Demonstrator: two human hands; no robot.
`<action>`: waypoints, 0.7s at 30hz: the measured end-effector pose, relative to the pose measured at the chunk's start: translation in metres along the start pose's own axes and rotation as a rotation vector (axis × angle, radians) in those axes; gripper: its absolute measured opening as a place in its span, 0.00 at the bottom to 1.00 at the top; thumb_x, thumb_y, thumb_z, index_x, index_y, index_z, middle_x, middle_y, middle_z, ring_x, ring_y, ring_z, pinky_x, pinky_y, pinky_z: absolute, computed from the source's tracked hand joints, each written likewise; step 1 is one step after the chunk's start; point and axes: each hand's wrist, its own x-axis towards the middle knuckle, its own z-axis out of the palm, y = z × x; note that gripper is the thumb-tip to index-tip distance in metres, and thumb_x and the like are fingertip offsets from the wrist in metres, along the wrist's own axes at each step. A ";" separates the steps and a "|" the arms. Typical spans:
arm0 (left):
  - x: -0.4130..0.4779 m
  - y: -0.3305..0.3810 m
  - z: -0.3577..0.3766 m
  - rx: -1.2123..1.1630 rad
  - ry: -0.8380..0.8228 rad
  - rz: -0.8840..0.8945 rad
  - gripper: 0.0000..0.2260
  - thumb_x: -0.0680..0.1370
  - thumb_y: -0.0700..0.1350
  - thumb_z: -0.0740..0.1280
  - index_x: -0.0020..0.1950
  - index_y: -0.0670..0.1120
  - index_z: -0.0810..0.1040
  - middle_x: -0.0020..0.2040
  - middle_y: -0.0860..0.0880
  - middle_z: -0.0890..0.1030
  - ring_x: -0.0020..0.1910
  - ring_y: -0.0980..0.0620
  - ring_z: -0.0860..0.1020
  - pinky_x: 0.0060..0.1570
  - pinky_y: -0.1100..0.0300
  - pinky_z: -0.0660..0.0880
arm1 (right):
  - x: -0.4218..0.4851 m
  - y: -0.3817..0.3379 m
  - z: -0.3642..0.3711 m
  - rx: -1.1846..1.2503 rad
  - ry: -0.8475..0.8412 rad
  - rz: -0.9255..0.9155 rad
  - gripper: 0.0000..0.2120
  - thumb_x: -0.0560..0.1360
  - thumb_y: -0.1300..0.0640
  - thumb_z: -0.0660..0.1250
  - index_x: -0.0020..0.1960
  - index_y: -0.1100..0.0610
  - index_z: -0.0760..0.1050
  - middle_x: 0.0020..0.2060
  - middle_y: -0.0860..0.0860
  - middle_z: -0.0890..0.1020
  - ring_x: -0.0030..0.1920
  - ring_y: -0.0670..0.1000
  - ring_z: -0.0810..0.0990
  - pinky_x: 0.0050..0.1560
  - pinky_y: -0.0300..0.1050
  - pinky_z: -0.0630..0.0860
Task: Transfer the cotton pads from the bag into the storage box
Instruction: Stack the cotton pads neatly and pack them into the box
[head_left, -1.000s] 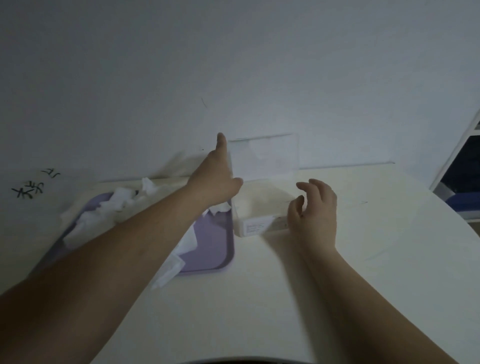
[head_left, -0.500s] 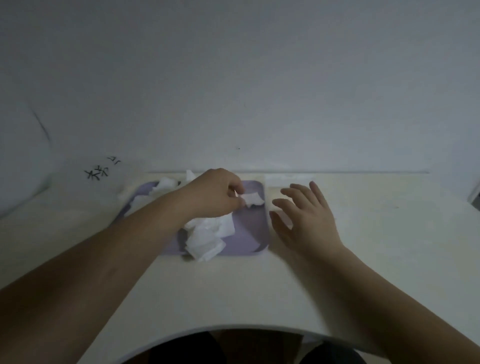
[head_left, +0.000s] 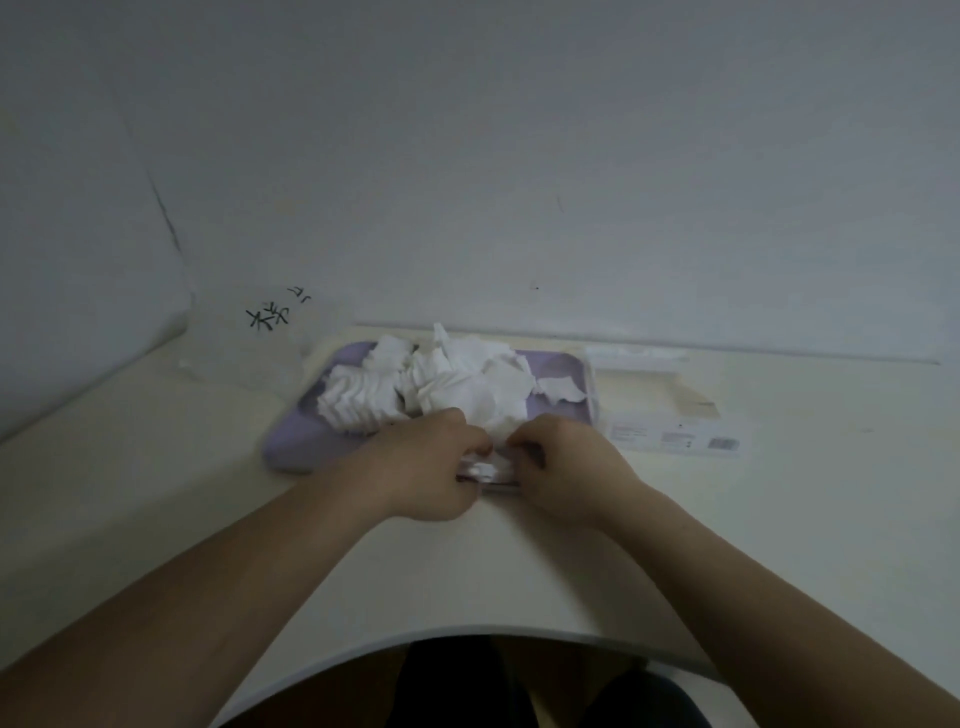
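Both hands meet at the near edge of the purple tray (head_left: 296, 441) on the desk (head_left: 156, 493). The left hand (head_left: 426, 467) and the right hand (head_left: 563, 467) are closed together on a small bunch of cotton pads (head_left: 488, 467). More pads are piled on the tray. The clear storage box (head_left: 660, 410) stands just right of the tray.
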 end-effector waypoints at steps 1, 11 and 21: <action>0.004 -0.001 0.003 -0.016 0.018 0.017 0.11 0.75 0.57 0.67 0.56 0.58 0.77 0.56 0.53 0.76 0.53 0.46 0.81 0.46 0.53 0.78 | 0.005 0.002 -0.001 0.021 -0.029 0.037 0.10 0.79 0.55 0.65 0.54 0.52 0.85 0.45 0.50 0.85 0.46 0.54 0.81 0.45 0.43 0.73; 0.032 -0.024 0.010 -0.513 0.177 0.001 0.10 0.83 0.44 0.67 0.41 0.51 0.76 0.33 0.56 0.74 0.32 0.66 0.72 0.37 0.63 0.66 | 0.060 0.005 -0.014 0.145 0.016 0.349 0.16 0.80 0.59 0.66 0.67 0.56 0.78 0.61 0.57 0.82 0.61 0.59 0.80 0.53 0.41 0.72; 0.028 -0.035 0.003 -1.024 0.281 -0.254 0.02 0.81 0.42 0.70 0.52 0.46 0.82 0.40 0.48 0.84 0.31 0.58 0.79 0.30 0.62 0.75 | 0.069 0.000 -0.005 0.376 0.126 0.423 0.24 0.73 0.63 0.73 0.69 0.57 0.73 0.40 0.47 0.80 0.49 0.54 0.81 0.49 0.46 0.75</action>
